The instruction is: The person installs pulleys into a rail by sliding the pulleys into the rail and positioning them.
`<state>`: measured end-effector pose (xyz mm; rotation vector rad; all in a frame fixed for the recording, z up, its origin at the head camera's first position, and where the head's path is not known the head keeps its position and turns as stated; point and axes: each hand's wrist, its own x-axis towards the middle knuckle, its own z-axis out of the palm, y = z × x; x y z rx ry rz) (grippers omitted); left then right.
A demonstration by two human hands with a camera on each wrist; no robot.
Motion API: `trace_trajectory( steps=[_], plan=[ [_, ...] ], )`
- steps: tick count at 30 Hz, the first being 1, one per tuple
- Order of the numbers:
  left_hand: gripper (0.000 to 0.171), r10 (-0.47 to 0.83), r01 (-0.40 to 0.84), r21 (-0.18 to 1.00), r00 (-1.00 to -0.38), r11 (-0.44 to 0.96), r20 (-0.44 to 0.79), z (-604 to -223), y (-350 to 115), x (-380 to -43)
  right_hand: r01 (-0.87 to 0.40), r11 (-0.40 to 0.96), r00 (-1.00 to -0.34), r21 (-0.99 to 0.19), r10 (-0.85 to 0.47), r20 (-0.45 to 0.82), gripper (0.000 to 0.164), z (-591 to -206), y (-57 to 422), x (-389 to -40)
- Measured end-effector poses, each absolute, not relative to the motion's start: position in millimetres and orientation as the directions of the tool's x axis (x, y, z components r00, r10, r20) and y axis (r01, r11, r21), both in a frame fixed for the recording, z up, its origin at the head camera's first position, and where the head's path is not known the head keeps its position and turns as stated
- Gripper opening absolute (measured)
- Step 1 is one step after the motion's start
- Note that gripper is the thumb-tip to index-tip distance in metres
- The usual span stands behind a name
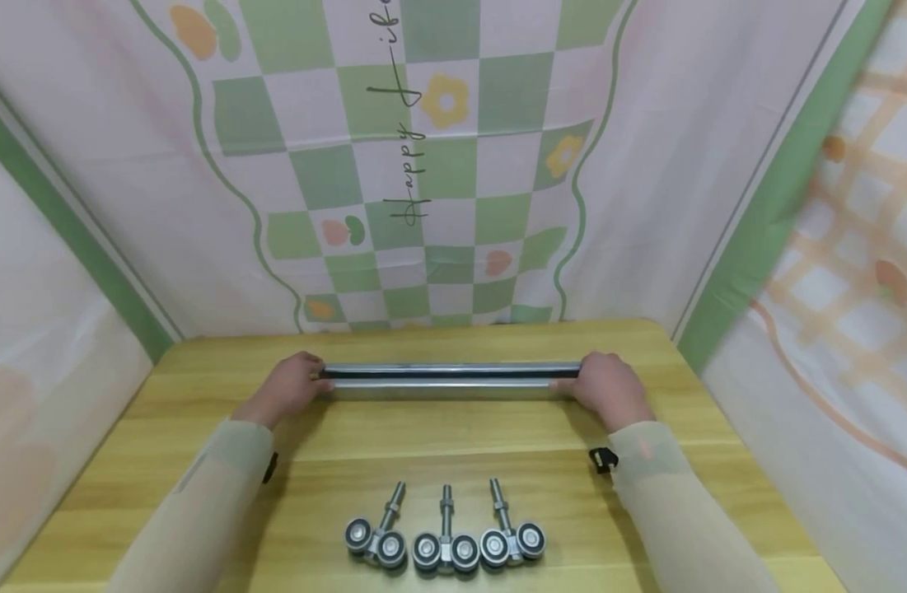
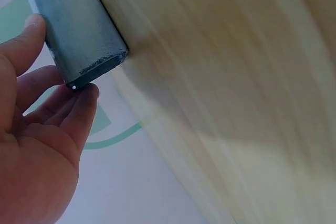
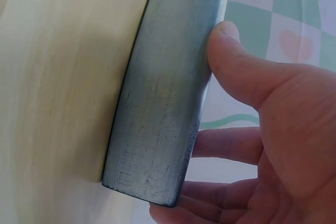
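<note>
A long grey metal channel rail (image 1: 441, 384) lies crosswise near the back of the table, its dark slot facing up. At its left end my left hand (image 1: 290, 385) grips the rail, thumb on the near side and fingers around the end. My right hand (image 1: 610, 385) holds the opposite end in the same way. In the left wrist view, the rail's cut end (image 2: 100, 69) shows beside the fingertips. The right wrist view shows the thumb against the rail's upper edge, with its flat side wall (image 3: 157, 98) toward the camera; some fingers are partly hidden behind it.
Three roller trolleys with threaded bolts, at left (image 1: 376, 543), middle (image 1: 446, 552) and right (image 1: 512, 544), lie in a row on the wooden table (image 1: 334, 461) nearer the body. A green-checked curtain (image 1: 446, 198) hangs behind the table's back edge, with more cloth at both sides.
</note>
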<state>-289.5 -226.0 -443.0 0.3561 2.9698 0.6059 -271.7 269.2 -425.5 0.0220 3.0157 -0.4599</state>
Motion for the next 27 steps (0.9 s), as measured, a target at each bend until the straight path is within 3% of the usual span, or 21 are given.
trace_trajectory(
  steps=[19,27],
  plan=[
    [0.051,0.23,0.195,0.377,-0.972,0.905,-0.05,-437.2,-232.4,-262.2,0.02,0.955,-0.995,-0.297,-0.01,-0.097,0.054,-423.9,259.5,-262.4],
    [0.049,0.237,0.219,0.373,-0.972,0.901,0.0,-442.4,-235.6,-256.6,0.017,0.957,-0.995,-0.29,-0.014,-0.103,0.053,-423.7,257.5,-257.7]
  ],
)
